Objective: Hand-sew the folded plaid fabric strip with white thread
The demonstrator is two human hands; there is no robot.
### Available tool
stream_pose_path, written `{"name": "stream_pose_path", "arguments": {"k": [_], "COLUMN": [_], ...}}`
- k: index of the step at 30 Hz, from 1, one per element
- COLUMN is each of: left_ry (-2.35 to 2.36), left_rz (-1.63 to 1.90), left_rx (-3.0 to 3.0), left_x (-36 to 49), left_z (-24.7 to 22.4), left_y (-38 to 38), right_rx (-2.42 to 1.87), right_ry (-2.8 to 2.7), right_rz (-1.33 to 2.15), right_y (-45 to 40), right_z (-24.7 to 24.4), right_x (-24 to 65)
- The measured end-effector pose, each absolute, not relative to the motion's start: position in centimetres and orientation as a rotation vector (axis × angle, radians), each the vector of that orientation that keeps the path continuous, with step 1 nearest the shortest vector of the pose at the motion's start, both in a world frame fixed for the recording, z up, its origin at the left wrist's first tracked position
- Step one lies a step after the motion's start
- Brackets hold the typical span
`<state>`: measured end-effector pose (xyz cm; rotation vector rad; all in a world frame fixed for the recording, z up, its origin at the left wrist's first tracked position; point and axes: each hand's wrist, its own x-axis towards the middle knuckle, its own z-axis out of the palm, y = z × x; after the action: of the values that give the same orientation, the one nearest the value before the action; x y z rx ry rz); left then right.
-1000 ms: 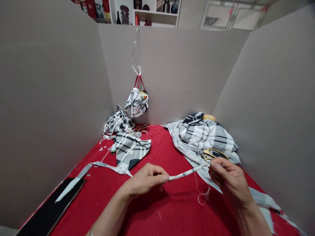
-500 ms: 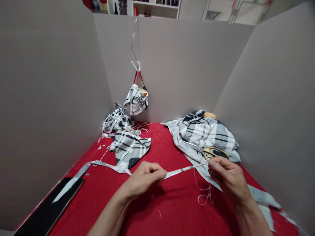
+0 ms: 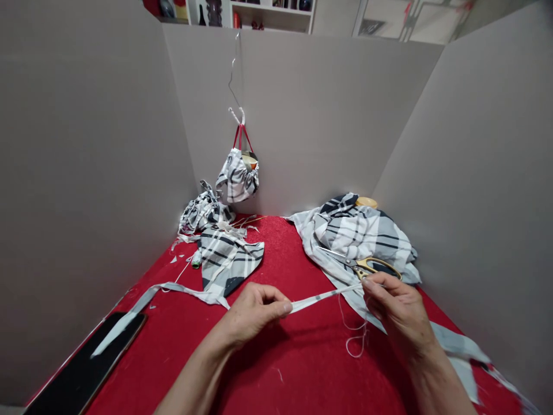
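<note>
A narrow folded fabric strip [image 3: 319, 298] is stretched taut between my two hands over the red cloth [image 3: 280, 351]. My left hand [image 3: 259, 311] pinches it between thumb and forefinger, and its loose tail [image 3: 147, 297] runs off to the left. The other end is pinched by my right hand [image 3: 395, 302]; whether a needle is in those fingers is too small to tell. White thread [image 3: 358, 340] dangles in a loop below the right fingertips. Just behind that hand, gold-handled scissors [image 3: 363, 265] lie on a heap of checked fabric [image 3: 363, 230].
A dark flat slab [image 3: 82, 369] lies at the left edge. Behind it are a thread spool [image 3: 196, 259], a checked fabric piece [image 3: 231, 259] and a pile of scraps [image 3: 203, 210]. A checked drawstring pouch [image 3: 237, 178] hangs from a hook [image 3: 238, 115]. Grey panels [image 3: 302, 115] enclose three sides.
The right hand and its end of the strip have shifted very slightly left. The thread loop below has swung and changed shape. Both pinches stay closed.
</note>
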<state>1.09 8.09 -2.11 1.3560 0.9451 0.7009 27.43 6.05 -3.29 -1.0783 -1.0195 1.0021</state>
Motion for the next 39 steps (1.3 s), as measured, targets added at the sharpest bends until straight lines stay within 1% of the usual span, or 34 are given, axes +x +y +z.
{"name": "stream_pose_path", "arguments": {"k": [5, 10, 22, 31, 39], "left_ry": [0.850, 0.868, 0.905, 0.889, 0.851], "left_rz": [0.624, 0.558, 0.720, 0.677, 0.717], "left_rx": [1.314, 1.426, 1.475, 1.364, 1.296], "left_x": [0.8, 0.2, 0.5, 0.3, 0.2], "left_z": [-2.7, -2.4, -2.4, -3.0, -3.2], "left_y": [8.4, 8.5, 8.1, 8.1, 8.1], "right_rx": [-1.067, -1.038, -1.022, -1.031, -1.036], "right_ry": [-0.997, -0.970, -0.965, -0.964, -0.942], "right_rz": [0.989, 0.992, 1.004, 0.984, 0.990], "right_y": [6.2, 6.3, 6.4, 6.6, 6.5], "right_z": [-3.6, -3.4, -3.7, -3.6, -3.4], "right_x": [27.7, 27.9, 28.3, 28.2, 28.4]}}
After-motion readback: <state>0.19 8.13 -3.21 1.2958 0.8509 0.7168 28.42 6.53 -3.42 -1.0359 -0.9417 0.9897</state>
